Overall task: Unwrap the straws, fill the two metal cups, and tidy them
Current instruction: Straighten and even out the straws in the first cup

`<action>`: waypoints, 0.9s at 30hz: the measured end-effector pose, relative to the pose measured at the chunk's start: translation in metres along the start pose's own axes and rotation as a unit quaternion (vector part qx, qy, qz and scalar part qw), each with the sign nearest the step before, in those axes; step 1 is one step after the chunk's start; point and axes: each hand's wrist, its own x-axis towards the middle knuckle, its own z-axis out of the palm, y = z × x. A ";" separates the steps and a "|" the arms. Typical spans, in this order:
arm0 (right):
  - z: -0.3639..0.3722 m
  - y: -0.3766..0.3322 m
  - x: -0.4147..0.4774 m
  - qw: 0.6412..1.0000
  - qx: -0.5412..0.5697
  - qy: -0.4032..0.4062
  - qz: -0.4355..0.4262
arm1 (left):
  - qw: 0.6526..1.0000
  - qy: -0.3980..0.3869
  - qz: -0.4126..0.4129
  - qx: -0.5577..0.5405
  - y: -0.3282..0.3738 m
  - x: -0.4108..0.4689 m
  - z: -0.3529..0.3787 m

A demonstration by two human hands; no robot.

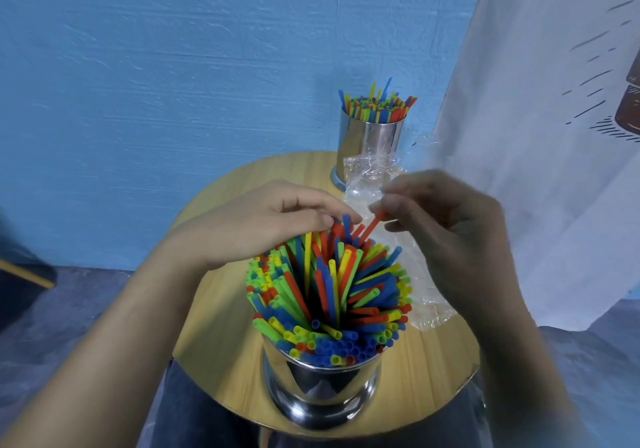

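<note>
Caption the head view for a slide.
Right hand pinches a red straw over the near metal cup; left hand touches its straw tips; far metal cup stands full.

Cannot make out how the blurred right hand [450,226] grips the red straw [371,226]. Cannot see the far cup [367,139] at its lower right side behind the plastic wrap [372,179].
</note>
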 end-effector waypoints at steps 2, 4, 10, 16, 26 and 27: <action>0.000 0.002 0.000 0.994 -0.066 -0.084 0.000 | 1.000 0.011 -0.009 -0.017 -0.002 -0.001 0.000; 0.001 0.003 -0.003 0.988 -0.066 -0.137 -0.003 | 0.999 0.025 -0.017 -0.034 -0.005 -0.003 0.001; -0.002 0.004 -0.007 0.989 -0.019 -0.143 0.026 | 0.988 0.109 -0.064 -0.087 -0.011 -0.006 0.002; -0.002 0.006 -0.009 0.987 -0.053 -0.139 0.062 | 0.973 0.201 -0.094 -0.058 -0.012 -0.013 0.007; 0.005 0.015 -0.001 0.976 0.050 -0.193 0.082 | 0.988 0.127 -0.087 -0.026 -0.006 -0.019 -0.008; 0.006 0.017 0.001 0.976 0.057 -0.191 0.084 | 0.989 0.115 -0.091 -0.030 -0.005 -0.016 -0.009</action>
